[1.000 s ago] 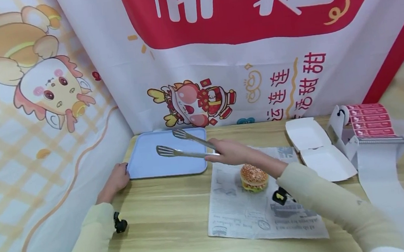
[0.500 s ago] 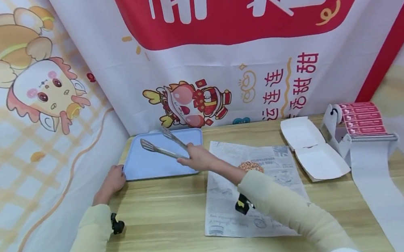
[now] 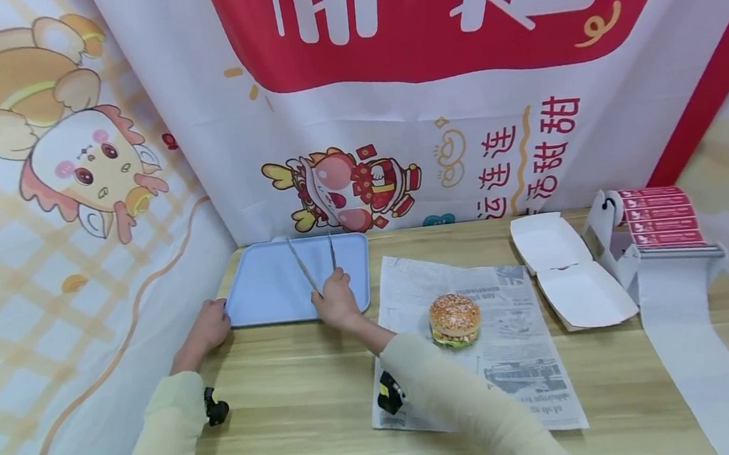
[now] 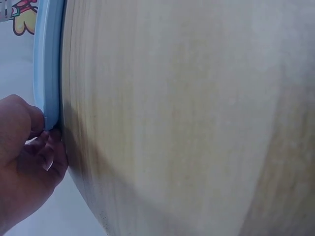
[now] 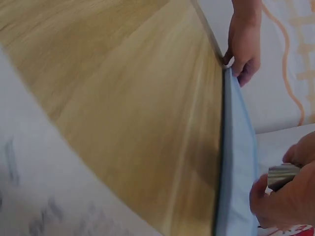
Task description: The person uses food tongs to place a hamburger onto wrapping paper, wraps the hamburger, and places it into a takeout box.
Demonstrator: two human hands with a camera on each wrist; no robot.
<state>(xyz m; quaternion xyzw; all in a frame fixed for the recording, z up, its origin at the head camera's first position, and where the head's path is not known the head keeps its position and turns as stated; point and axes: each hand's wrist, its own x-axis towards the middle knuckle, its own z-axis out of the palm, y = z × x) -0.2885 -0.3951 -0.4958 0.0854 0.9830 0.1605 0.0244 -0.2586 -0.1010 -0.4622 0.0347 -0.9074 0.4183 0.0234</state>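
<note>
At the near left corner of a pale blue tray (image 3: 264,285), my left hand (image 3: 211,323) pinches the rim between thumb and fingers, as the left wrist view shows on the tray edge (image 4: 49,73). My right hand (image 3: 337,302) grips metal tongs (image 3: 304,266) over the right part of the tray. Their two arms are spread, pointing to the back, with nothing between them. In the right wrist view the handle end of the tongs (image 5: 281,176) shows in the fist. A sesame-bun burger (image 3: 455,317) rests to the right of that hand.
Under the burger lies a newsprint sheet (image 3: 522,359), partly covered by my right sleeve. An open white clamshell box (image 3: 585,294) stands to its right. Beside that, a dispenser with a red label roll (image 3: 660,217) trails a white strip (image 3: 684,328). A printed cloth backdrop rises behind.
My right hand has moved left with the tongs, from over the newsprint to the tray, and the tongs have turned to point backward. The burger is in full view again. The left hand stays put.
</note>
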